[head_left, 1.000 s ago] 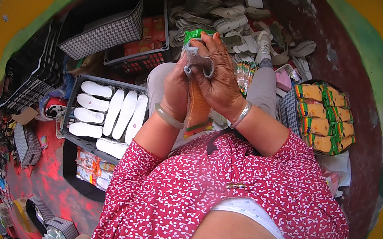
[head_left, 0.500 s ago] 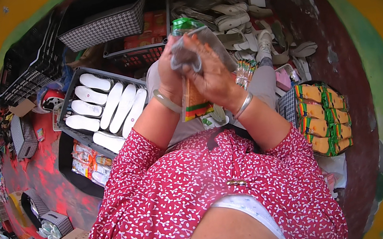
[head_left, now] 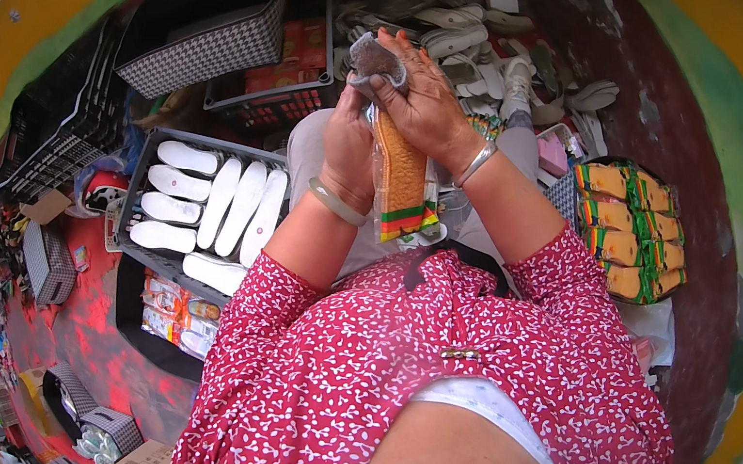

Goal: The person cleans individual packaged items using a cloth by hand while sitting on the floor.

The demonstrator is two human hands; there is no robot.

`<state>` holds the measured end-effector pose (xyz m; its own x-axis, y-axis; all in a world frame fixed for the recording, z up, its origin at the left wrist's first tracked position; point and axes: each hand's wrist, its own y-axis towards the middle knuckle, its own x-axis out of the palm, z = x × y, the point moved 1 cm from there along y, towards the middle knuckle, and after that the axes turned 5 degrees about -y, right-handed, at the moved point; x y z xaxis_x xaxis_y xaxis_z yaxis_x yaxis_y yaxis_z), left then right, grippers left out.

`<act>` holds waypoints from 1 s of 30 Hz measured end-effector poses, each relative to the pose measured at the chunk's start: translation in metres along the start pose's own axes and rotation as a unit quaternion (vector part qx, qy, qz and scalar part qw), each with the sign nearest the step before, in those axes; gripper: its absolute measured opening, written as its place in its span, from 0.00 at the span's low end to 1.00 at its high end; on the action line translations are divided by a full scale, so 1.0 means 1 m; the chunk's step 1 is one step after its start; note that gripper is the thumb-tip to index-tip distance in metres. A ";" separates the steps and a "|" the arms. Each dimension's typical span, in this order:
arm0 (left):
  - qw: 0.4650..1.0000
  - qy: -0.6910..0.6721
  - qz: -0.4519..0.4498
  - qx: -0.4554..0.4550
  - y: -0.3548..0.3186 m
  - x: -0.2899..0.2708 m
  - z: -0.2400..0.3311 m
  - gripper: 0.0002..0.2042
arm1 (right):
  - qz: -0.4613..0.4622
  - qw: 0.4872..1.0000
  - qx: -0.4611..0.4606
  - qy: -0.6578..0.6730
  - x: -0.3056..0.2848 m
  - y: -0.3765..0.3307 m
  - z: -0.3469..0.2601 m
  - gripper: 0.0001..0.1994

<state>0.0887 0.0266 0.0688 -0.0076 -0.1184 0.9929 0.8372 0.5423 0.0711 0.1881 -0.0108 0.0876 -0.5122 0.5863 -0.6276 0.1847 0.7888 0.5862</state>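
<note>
Both my hands are raised in front of my chest around a clear plastic bag (head_left: 402, 178) that holds an orange insole with a striped end. My left hand (head_left: 347, 143) grips the bag's left side. Over the bag's top end my right hand (head_left: 420, 96) pinches a dark brown insole tip (head_left: 376, 59) inside the plastic. The bag hangs upright between my wrists, above my grey-trousered lap.
A black crate of white insoles (head_left: 215, 204) stands at my left. A basket of bagged orange insoles (head_left: 631, 228) sits at my right. Loose pale insoles (head_left: 463, 15) lie ahead, with a checked bin (head_left: 209, 53) and stacked black crates (head_left: 54, 128) behind.
My hands and the bag have come up and nearer to me. The green end seen above my hands before is gone, and the orange insole now hangs down in the bag.
</note>
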 end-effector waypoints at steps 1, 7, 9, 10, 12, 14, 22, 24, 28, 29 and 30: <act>0.999 0.018 0.015 0.024 0.005 -0.012 0.003 0.23 | -0.007 1.000 -0.013 0.002 0.001 0.000 0.000 0.29; 0.994 0.004 -0.099 -0.045 0.010 -0.021 0.045 0.30 | -0.126 0.987 -0.100 -0.031 -0.002 -0.058 -0.058 0.27; 0.995 -0.006 -0.094 -0.039 0.008 -0.016 0.045 0.30 | -0.125 0.983 -0.116 -0.068 0.001 -0.063 -0.062 0.27; 0.995 -0.013 -0.090 -0.049 0.008 -0.015 0.041 0.30 | -0.118 0.984 -0.115 -0.065 -0.002 -0.056 -0.060 0.26; 0.996 0.053 -0.057 -0.049 0.003 -0.005 0.026 0.28 | -0.090 0.988 -0.103 -0.074 -0.007 -0.039 -0.052 0.26; 0.987 -0.053 -0.148 -0.019 -0.004 -0.014 0.015 0.26 | -0.045 0.990 -0.090 -0.095 -0.010 -0.017 -0.038 0.25; 0.983 0.170 0.048 -0.049 -0.018 0.000 0.003 0.22 | -0.055 0.893 0.367 0.253 -0.016 0.013 0.046 0.24; 0.989 0.140 0.026 -0.044 -0.013 -0.001 0.012 0.23 | -0.050 0.669 0.331 0.664 -0.022 0.002 0.052 0.22; 0.994 0.085 0.046 0.055 0.000 -0.012 0.038 0.23 | 0.039 0.617 0.356 0.701 -0.023 -0.023 0.054 0.16; 0.994 0.082 0.033 0.058 0.004 -0.016 0.045 0.22 | 0.038 0.609 0.356 0.708 -0.021 -0.031 0.057 0.16; 0.992 0.088 0.034 0.082 0.008 -0.017 0.048 0.21 | 0.004 0.607 0.377 0.700 -0.021 -0.035 0.049 0.15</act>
<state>0.0691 0.0727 0.0573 0.1542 -0.2120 0.9650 0.7325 0.6800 0.0323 0.2331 -0.0416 0.0549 -0.6217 0.2763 0.7329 0.2538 0.9563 -0.1452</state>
